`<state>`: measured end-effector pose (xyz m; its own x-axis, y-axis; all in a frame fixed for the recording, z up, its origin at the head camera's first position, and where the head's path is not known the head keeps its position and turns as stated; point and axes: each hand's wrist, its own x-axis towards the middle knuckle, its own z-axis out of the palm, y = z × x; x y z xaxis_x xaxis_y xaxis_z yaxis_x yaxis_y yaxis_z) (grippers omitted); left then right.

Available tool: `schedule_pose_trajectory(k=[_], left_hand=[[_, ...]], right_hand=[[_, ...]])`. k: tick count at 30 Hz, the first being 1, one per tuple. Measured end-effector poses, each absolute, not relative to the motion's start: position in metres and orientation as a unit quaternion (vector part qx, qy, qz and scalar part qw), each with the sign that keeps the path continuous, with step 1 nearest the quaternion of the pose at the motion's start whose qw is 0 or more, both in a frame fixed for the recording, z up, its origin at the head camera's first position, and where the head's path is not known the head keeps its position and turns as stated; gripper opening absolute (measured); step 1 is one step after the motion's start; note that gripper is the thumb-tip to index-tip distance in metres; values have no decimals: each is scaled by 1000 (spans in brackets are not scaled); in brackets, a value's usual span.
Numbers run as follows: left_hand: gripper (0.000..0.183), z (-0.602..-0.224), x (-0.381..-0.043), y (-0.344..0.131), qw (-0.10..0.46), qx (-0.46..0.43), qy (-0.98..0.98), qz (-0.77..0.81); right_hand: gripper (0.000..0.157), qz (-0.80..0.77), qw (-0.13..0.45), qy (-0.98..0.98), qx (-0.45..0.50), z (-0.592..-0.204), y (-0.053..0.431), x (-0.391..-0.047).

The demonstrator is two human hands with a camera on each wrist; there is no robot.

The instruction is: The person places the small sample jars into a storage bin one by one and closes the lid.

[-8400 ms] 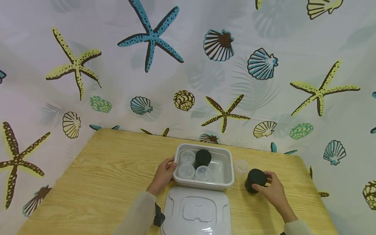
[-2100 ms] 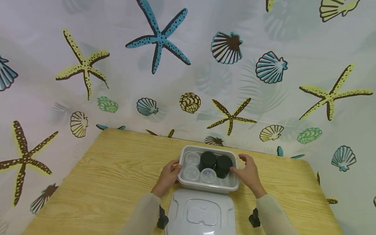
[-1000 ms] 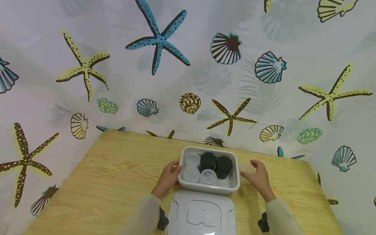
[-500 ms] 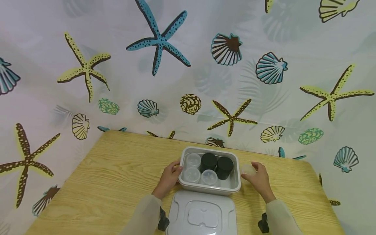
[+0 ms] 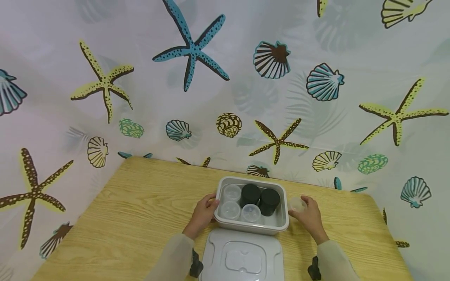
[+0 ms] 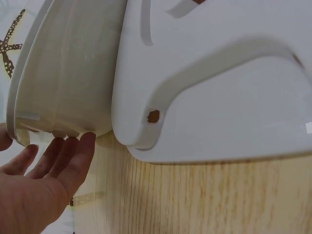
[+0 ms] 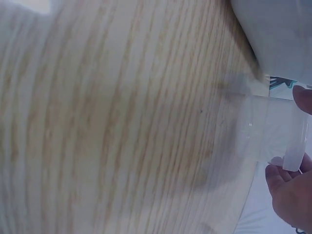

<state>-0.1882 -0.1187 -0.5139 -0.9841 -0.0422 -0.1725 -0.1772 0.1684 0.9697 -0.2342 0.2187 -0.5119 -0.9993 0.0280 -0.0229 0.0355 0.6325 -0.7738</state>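
A white plastic box (image 5: 247, 227) stands on the wooden table, its top uncovered. Inside are two black cylindrical containers (image 5: 269, 201) at the back and right, and three small clear plastic cups with lids (image 5: 230, 210) to the left and front. My left hand (image 5: 202, 214) holds the box's left end, thumb at the rim and fingertips against the outer wall. To the right of the box, my right hand (image 5: 311, 216) grips another clear lidded cup (image 7: 273, 129) between thumb and fingers. This cup stands upright, close to the tabletop. The box's right part shows bare floor.
The white lid (image 5: 242, 259) lies flat on the table in front of the box, near its wall. Behind the table (image 5: 140, 203) hangs a white cloth (image 5: 211, 97) printed with starfish and shells. Dark straps (image 5: 314, 268) sit at both wrists.
Earlier, my right hand held a black container right of the box; that container now stands inside. The right hand has since moved right and taken hold of the clear cup. The left hand stays put.
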Motion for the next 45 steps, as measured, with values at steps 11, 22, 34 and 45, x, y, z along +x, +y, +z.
schedule_pose_trajectory(k=[11, 22, 34, 45], left_hand=[[41, -516, -190, -119, 59, -82, 768, 633], [42, -515, -190, -118, 54, -78, 763, 640], [41, -514, -189, -118, 51, -67, 764, 640], [41, -515, -190, -118, 54, -70, 764, 639]], right_hand=[[71, -420, -7, 907, 23, -514, 220, -229], [70, -412, -3, 911, 18, -505, 222, -224], [68, -413, -18, 910, 14, -496, 225, -220], [69, -408, -13, 913, -4, -479, 227, -216]])
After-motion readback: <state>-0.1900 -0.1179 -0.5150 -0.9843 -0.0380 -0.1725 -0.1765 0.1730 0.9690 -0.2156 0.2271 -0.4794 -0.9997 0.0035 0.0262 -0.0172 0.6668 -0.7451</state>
